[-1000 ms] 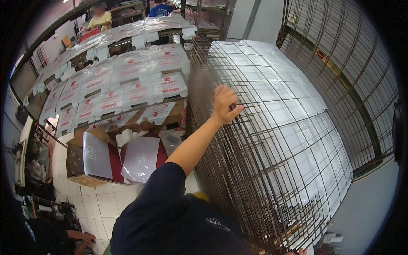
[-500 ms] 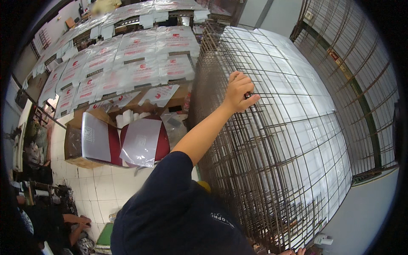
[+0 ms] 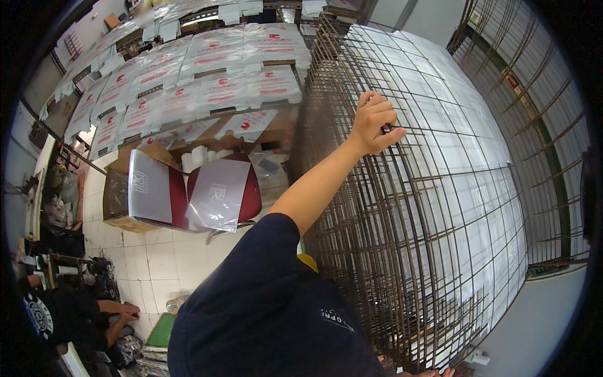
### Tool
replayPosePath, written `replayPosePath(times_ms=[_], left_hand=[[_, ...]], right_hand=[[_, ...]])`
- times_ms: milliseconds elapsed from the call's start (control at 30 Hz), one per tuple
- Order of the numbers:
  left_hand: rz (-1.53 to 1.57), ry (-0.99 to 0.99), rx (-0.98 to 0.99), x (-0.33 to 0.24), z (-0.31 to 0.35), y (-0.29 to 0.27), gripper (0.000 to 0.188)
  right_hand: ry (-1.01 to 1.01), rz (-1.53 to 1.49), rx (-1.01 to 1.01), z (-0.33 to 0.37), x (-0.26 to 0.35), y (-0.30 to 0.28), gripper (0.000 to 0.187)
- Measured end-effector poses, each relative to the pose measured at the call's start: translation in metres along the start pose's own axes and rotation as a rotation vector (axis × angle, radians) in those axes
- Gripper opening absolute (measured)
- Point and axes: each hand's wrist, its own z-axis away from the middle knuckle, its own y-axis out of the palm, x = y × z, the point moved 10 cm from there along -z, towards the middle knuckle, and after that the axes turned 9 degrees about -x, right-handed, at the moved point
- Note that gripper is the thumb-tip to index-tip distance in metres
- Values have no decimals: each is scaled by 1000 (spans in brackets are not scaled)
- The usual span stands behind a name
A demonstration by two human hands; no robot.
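Observation:
My left hand (image 3: 375,124) is closed around a wire of a tall stack of metal mesh drying racks (image 3: 402,232), near its upper part. The bare forearm and navy sleeve reach across to it from the lower middle. Down at the bottom edge, the fingers of my right hand (image 3: 440,373) show only in part, curled at the near end of the same stack. White translucent sheets (image 3: 465,188) lie on the mesh to the right of my left hand. Dark, closely layered wire ends crowd the stack's left side.
A red chair (image 3: 252,195) with plastic sheets on it stands left, beside a cardboard box (image 3: 116,200). Behind are racks of printed plastic sheets (image 3: 213,50). Another person (image 3: 59,320) sits lower left. More wire racks (image 3: 534,100) stand against the right wall.
The view has shifted, so the chair, racks and my left hand appear further right and higher. Both hands keep their places on the mesh stack.

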Motion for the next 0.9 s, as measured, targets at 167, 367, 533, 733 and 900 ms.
replayPosePath(times_ms=[167, 367, 533, 733, 900], left_hand=[[-17, 21, -7, 1, -2, -3, 41], [-27, 19, 13, 1, 0, 0, 40], [12, 7, 11, -4, -1, 7, 38], [-102, 47, 37, -4, -4, -2, 29], [-27, 122, 60, -10, -8, 6, 33]], right_hand=[[52, -69, -34, 5, -10, 1, 16], [61, -83, -29, 0, -3, 5, 16], [24, -3, 11, 0, -5, 0, 18], [217, 27, 135, 28, -39, -6, 21], [311, 39, 153, 37, -41, -8, 23]])
